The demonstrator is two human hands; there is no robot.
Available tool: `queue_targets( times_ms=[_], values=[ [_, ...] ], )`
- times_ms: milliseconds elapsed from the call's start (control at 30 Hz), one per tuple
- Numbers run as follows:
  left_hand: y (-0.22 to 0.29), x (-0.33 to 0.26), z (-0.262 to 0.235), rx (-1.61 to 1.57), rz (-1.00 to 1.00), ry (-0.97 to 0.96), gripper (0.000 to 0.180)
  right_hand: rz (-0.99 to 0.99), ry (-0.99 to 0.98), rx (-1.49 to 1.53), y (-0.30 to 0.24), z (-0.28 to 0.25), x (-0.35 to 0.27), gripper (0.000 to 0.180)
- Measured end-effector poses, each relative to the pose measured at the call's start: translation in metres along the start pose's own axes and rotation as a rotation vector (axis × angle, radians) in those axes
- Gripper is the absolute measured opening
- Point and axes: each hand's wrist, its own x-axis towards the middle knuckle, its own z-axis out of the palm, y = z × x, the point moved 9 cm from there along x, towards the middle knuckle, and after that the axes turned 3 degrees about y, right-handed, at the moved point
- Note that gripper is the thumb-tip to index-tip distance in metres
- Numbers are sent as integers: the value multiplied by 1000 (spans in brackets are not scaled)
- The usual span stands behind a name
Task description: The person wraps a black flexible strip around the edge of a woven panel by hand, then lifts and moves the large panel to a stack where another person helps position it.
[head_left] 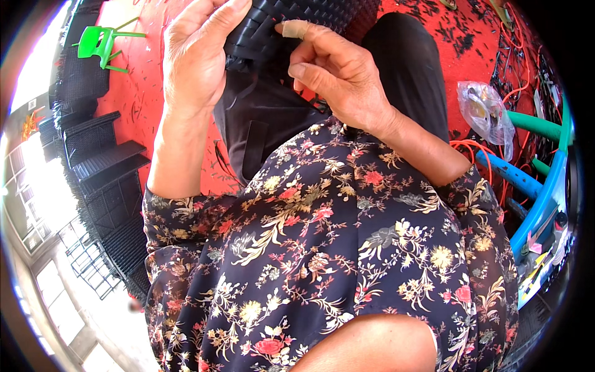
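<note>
A black woven piece (266,28) of flat, shiny strips lies over my lap at the top of the view; its far part is cut off by the frame. At its left edge, my left hand (198,59) grips it with the thumb on the near side, the other fingers partly hidden. My right hand (344,74) is over its right side. A beige bandage (295,29) wraps the index finger, whose tip touches the weave. The thumb and the other fingers of that hand are bent and apart from the index finger, with nothing visible between them.
Dark strip scraps (457,34) litter the red floor covering (403,7). Black woven goods (102,167) are stacked at left, near a small green chair (102,44). To the right are a clear plastic bag (485,108), orange cords and a blue-and-green frame (511,173).
</note>
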Motion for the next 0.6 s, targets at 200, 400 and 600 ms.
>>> queue_targets(
  times_ms=[200, 400, 600],
  values=[
    [2, -3, 3, -27, 23, 3, 23, 22, -12, 36, -1, 2, -3, 38],
    [2, -5, 2, -83, 31, 24, 22, -66, -46, -124, -10, 6, -3, 44],
    [5, -4, 0, 0, 33, 35, 21, -246, -86, -548, -19, 17, -9, 64]
  ],
)
